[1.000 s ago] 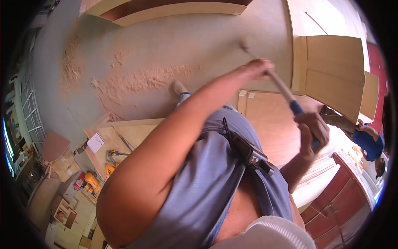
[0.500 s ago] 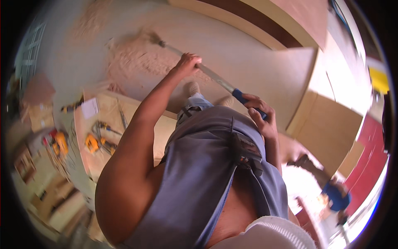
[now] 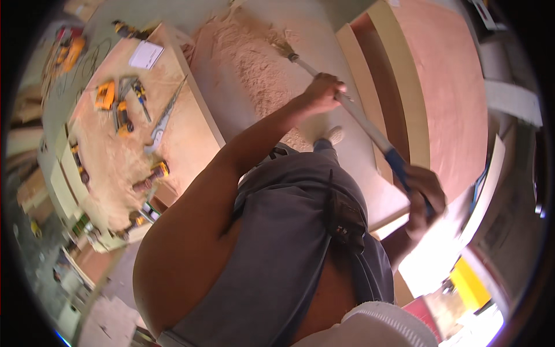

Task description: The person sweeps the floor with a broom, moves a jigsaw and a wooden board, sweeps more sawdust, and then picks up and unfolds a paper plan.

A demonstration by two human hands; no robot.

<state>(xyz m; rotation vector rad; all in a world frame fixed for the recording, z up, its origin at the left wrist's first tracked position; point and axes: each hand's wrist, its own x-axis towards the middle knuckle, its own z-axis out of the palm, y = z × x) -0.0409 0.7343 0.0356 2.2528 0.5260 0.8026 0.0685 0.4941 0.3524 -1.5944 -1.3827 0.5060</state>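
Note:
I hold a broom with both hands. My left hand (image 3: 324,92) grips the pale middle of the broom handle (image 3: 364,124). My right hand (image 3: 425,199) is closed around the blue grip at the handle's upper end. The broom head (image 3: 281,46) rests on the floor at the edge of a pile of sawdust (image 3: 257,69). My grey shirt and one shoe (image 3: 333,136) fill the middle of the view.
A plywood workbench (image 3: 191,127) at the left carries yellow power tools (image 3: 107,95), a hand saw (image 3: 165,118) and a sheet of paper (image 3: 145,55). Large plywood panels (image 3: 445,87) stand at the right. A grey concrete floor (image 3: 324,40) lies ahead.
The view has swung, so the workbench now lies at upper left. The broom head has moved across the sawdust pile while both hands kept their grip on the handle.

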